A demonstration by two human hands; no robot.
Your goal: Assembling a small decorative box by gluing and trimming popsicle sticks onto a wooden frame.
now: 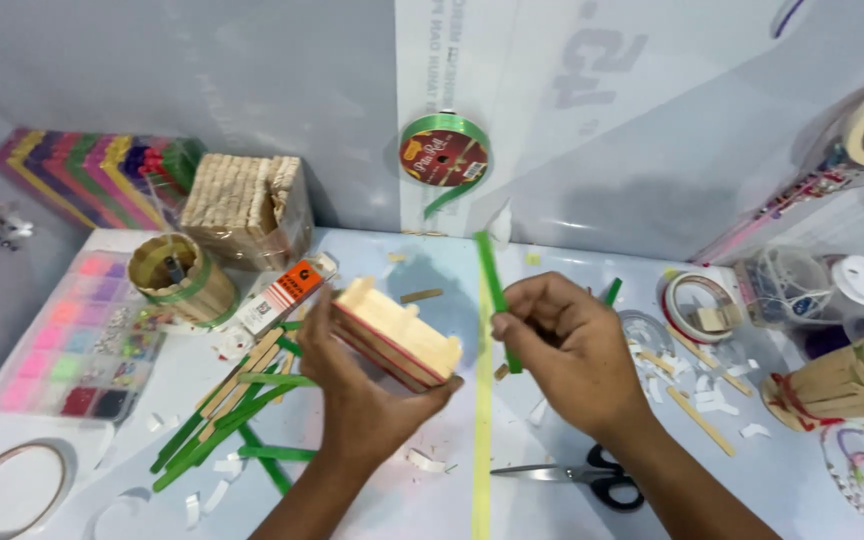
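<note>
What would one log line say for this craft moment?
left hand: holds craft-stick box | right hand: pinches green stick | table: scissors, loose green sticks

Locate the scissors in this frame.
In the head view the scissors lie flat on the table, low and right of centre, just under the right hand and beside the yellow strip.
</note>
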